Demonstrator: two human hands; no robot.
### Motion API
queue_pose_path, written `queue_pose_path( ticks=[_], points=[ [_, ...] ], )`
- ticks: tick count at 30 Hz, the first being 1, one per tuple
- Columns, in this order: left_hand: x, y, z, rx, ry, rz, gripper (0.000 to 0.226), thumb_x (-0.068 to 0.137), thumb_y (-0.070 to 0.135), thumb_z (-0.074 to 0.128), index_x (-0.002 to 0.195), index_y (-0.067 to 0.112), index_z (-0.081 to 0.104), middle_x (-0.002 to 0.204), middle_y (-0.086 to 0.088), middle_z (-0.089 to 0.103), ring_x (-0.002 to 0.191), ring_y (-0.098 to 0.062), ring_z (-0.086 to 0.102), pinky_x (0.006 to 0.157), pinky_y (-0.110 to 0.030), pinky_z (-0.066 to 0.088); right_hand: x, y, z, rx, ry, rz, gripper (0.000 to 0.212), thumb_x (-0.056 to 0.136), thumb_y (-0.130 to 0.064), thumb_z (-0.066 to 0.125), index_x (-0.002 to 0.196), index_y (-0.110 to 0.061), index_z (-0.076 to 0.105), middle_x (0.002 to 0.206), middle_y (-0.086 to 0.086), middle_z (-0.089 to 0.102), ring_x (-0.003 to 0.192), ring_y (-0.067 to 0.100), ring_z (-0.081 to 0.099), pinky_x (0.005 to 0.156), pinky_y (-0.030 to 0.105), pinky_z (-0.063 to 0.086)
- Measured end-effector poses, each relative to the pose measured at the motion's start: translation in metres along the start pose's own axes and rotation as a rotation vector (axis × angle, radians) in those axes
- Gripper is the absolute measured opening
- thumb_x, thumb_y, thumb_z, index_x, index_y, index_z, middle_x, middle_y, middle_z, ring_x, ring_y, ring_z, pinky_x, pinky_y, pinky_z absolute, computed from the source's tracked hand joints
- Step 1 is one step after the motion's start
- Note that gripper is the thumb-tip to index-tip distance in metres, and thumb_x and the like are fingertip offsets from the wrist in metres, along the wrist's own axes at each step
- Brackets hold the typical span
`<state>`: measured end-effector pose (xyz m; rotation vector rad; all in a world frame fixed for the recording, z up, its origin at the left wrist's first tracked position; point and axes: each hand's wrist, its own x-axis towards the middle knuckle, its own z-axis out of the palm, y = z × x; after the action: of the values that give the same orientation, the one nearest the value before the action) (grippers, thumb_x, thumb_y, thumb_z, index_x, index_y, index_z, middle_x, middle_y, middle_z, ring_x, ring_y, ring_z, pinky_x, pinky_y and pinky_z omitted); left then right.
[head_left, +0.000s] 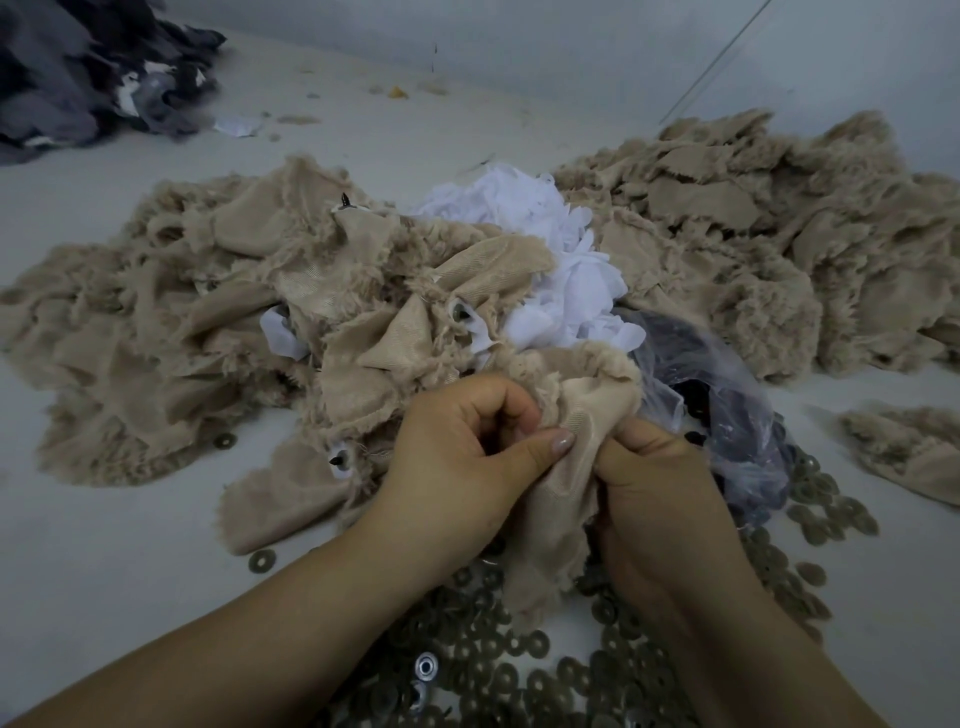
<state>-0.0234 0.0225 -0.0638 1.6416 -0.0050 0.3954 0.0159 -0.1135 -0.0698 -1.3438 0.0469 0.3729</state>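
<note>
1. Both hands are busy on one beige plush piece (582, 405), held up just above the table (104, 545), in front of the big heaps and over the scattered washers (519, 665).
2. The left hand (457, 457) has a closed grip: its fingers are curled in and the thumb presses the cloth's smooth back.
3. The right hand (649, 483) is bunched round the other side of the same piece, fingers tucked into the fabric. I can't tell whether a small part is hidden inside that grip.
4. Done so far, as I judge it: the heap on the left (182, 322) has pieces with black posts (344, 199) poking through and at least one washer-backed fitting (460, 312), so those look finished.
5. Left to do: the heap on the right (753, 244) shows no posts that I can make out, and a stray piece (909, 452) lies apart from it near the edge. That looks like a good share of the work.
6. Supplies are far from spent: washers lie thick on the table near the person, and a clear plastic bag (727, 405) with dark bits inside sits just beside the right hand.
7. White scraps (540, 249) sit between the two heaps, and a dark grey fabric pile (78, 78) lies well apart at the far left.
</note>
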Motion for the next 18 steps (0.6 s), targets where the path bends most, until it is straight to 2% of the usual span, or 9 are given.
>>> queue_pose_path(
  ticks=[3,4,7,8,11,12,15,16,18],
  points=[
    [0.0006,0.0002,0.0005,0.035,0.010,0.013,0.018,0.074,0.019,0.076,0.069,0.009,0.063,0.063,-0.015,0.058,0.056,-0.014,0.051,0.050,-0.035,0.045,0.0006,-0.0020,-0.0024,-0.048,0.016,-0.022,0.014,0.089,-0.004,0.064,0.083,-0.003,0.077,0.090,0.032,0.071,0.084,0.049,0.068,0.084,0.060,0.055],
    [0.0009,0.0002,0.0001,0.056,0.008,0.022,0.018,0.076,0.017,0.076,0.069,0.008,0.063,0.061,-0.012,0.058,0.055,-0.012,0.050,0.050,-0.032,0.045,0.0006,-0.0025,-0.0035,-0.061,0.020,-0.038,0.017,0.091,-0.004,0.062,0.081,0.000,0.075,0.089,0.035,0.069,0.078,0.048,0.066,0.082,0.059,0.055],
    [0.0029,0.0011,-0.0026,0.151,0.015,0.062,0.016,0.079,0.015,0.077,0.070,0.011,0.064,0.058,0.001,0.057,0.052,-0.002,0.048,0.049,-0.019,0.041,0.0017,-0.0025,-0.0057,-0.107,0.023,-0.084,0.024,0.090,-0.011,0.058,0.071,-0.002,0.070,0.079,0.034,0.059,0.073,0.054,0.055,0.066,0.043,0.057],
    [0.0039,0.0015,-0.0038,0.183,0.019,0.069,0.016,0.079,0.016,0.077,0.071,0.013,0.064,0.059,0.001,0.058,0.052,-0.001,0.048,0.049,-0.017,0.041,0.0017,-0.0038,-0.0058,-0.112,0.027,-0.090,0.024,0.086,-0.020,0.058,0.072,-0.002,0.067,0.082,0.035,0.055,0.076,0.056,0.051,0.066,0.047,0.057],
    [0.0071,0.0013,-0.0056,0.222,0.035,0.066,0.016,0.077,0.019,0.077,0.069,0.016,0.063,0.059,0.004,0.058,0.052,-0.001,0.048,0.049,-0.017,0.040,0.0006,-0.0077,-0.0057,-0.049,-0.065,-0.075,0.054,0.079,-0.046,0.063,0.098,0.005,0.062,0.106,0.043,0.054,0.093,0.059,0.057,0.086,0.064,0.052],
    [0.0074,0.0010,-0.0055,0.228,0.041,0.067,0.016,0.077,0.020,0.077,0.069,0.016,0.063,0.059,0.004,0.059,0.051,-0.004,0.049,0.049,-0.018,0.041,0.0001,-0.0084,-0.0055,-0.043,-0.104,-0.084,0.059,0.077,-0.050,0.067,0.100,0.004,0.066,0.107,0.041,0.059,0.099,0.057,0.060,0.088,0.064,0.053],
    [0.0053,-0.0001,-0.0024,0.258,0.036,0.097,0.012,0.077,0.021,0.072,0.070,0.015,0.065,0.063,0.000,0.062,0.052,-0.010,0.054,0.048,-0.026,0.047,-0.0007,-0.0082,-0.0033,-0.168,-0.127,-0.197,0.034,0.074,-0.043,0.082,0.095,-0.017,0.078,0.096,0.013,0.077,0.093,0.030,0.074,0.075,0.038,0.062],
    [0.0040,-0.0004,-0.0015,0.269,0.033,0.113,0.012,0.078,0.021,0.071,0.071,0.015,0.065,0.063,0.000,0.062,0.053,-0.007,0.054,0.049,-0.024,0.047,-0.0018,-0.0084,-0.0029,-0.160,-0.117,-0.204,0.033,0.074,-0.041,0.078,0.096,-0.016,0.078,0.096,0.010,0.078,0.093,0.027,0.075,0.076,0.036,0.062],
    [0.0026,-0.0007,-0.0007,0.282,0.031,0.117,0.013,0.077,0.023,0.073,0.070,0.016,0.065,0.063,0.002,0.062,0.054,-0.003,0.053,0.050,-0.019,0.045,-0.0012,-0.0079,-0.0048,-0.057,-0.127,-0.131,0.036,0.076,-0.034,0.073,0.101,-0.008,0.077,0.099,0.015,0.077,0.097,0.031,0.074,0.083,0.043,0.060]
  ],
)
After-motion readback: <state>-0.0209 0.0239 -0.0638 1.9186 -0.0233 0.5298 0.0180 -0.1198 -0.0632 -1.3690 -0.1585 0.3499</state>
